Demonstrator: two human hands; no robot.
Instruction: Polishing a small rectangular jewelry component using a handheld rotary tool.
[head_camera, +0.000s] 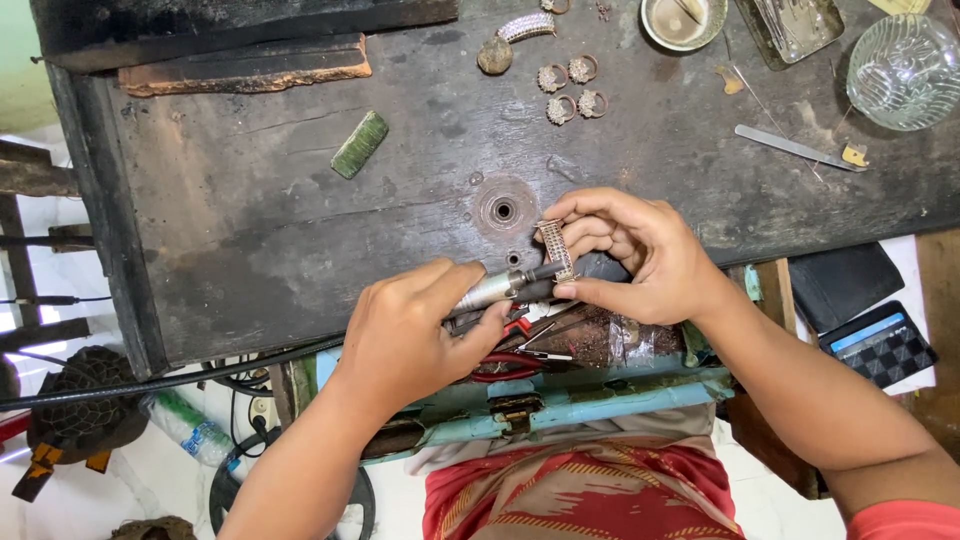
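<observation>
My left hand (410, 330) grips a metal rotary handpiece (495, 288) whose black cable runs off to the left. Its tip meets a stone-set ring (555, 248) that my right hand (640, 255) pinches between thumb and fingers at the front edge of the dark wooden bench (260, 230). Both hands sit just below a round metal socket (503, 211) in the benchtop.
Several finished rings (568, 88) and a jewelled band (525, 27) lie at the back of the bench. A green block (359, 144), a metal file (795, 148), a small bowl (682, 22) and a glass dish (905, 70) are around. An open blue drawer (600, 395) holds tools below.
</observation>
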